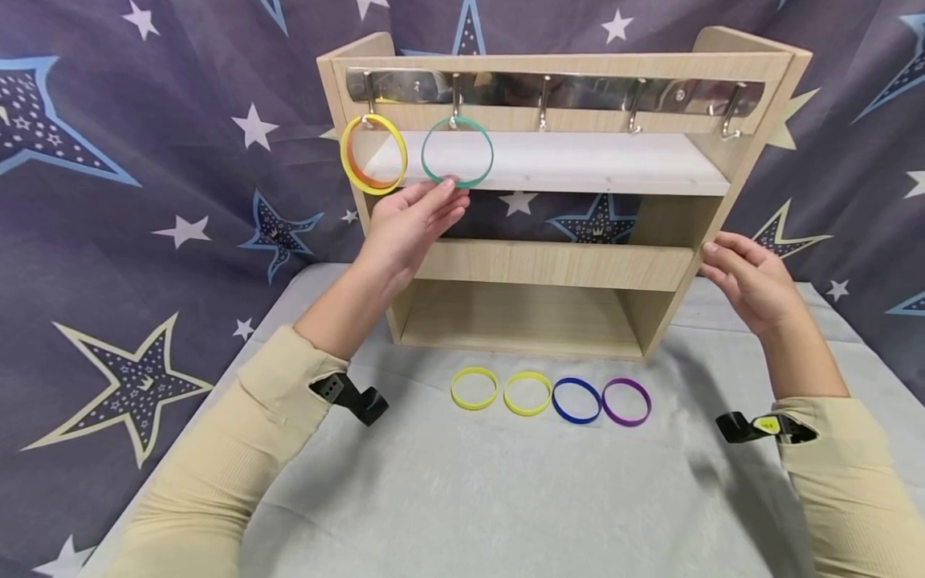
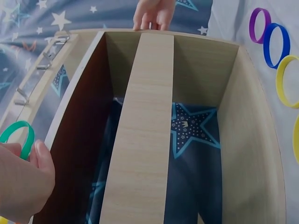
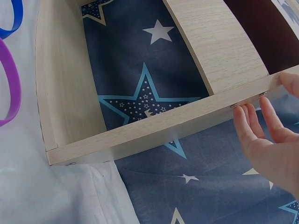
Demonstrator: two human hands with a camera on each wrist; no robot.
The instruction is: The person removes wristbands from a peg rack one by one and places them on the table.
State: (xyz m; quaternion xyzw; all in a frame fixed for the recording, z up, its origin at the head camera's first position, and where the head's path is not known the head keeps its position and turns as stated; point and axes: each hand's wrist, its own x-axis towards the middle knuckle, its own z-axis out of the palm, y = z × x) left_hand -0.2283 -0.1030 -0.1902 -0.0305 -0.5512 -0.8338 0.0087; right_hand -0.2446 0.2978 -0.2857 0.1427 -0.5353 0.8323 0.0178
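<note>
A teal-green wristband (image 1: 489, 160) hangs at the second hook from the left of a metal hook rail (image 1: 499, 87). My left hand (image 1: 415, 221) pinches its lower edge between thumb and fingers; the left wrist view also shows this green wristband (image 2: 30, 140) at the fingertips. On the leftmost hook hang a yellow wristband (image 1: 403, 152) and an orange one (image 1: 352, 164). The rail is fixed to a small wooden shelf (image 1: 556, 265). At its right side panel, my right hand (image 1: 759, 281) touches the outer face with its fingertips, the thumb by the front edge (image 3: 275, 80).
In front of the shelf, a row of wristbands lies on the grey cloth (image 1: 506, 498): two yellow (image 1: 474, 408), one blue (image 1: 576, 421) and one purple (image 1: 627, 424). The other three hooks hold no bands. A star-patterned curtain (image 1: 181, 281) hangs behind.
</note>
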